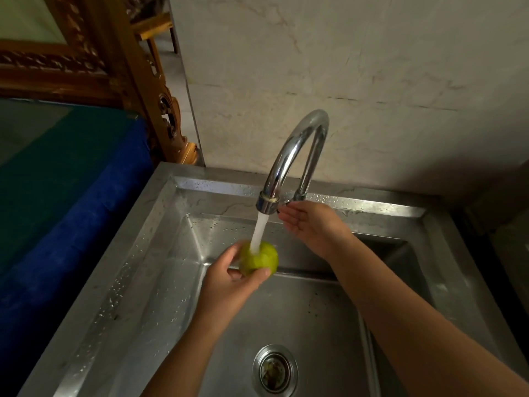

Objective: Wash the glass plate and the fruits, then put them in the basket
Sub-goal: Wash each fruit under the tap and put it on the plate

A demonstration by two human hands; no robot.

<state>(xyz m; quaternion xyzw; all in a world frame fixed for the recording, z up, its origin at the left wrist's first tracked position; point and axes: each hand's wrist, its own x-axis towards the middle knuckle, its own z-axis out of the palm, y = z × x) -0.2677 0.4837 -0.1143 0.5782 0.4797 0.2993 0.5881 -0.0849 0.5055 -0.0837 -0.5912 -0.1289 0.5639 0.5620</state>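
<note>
Head view, looking down into a rectangular stainless-steel sink (pixel 160 282), its rim and walls beaded with water droplets. A curved chrome gooseneck tap (pixel 289 156) arches over the basin, and a white stream of water (pixel 259 230) runs from its spout.

Left hand (pixel 229 285): fingers wrapped around a round yellow-green fruit (pixel 264 260), thumb across its near side, other fingers behind it on the left. The fruit sits directly under the stream, above the basin floor, with water striking its top.

Right hand (pixel 312 224): fingers spread and relaxed, palm facing left toward the stream, holding nothing. Its fingertips lie just beside the spout end and close to the small dark tap lever at the tap's base; whether they touch the lever cannot be told.

A round metal drain strainer (pixel 274 369) sits in the basin floor near the bottom of the frame, well apart from the fruit.

Surroundings: a blue cloth-covered surface (pixel 71 224) lies to the left of the sink, a carved wooden frame (pixel 120 67) stands behind it, and a pale marbled wall (pixel 372 81) rises behind the tap.
</note>
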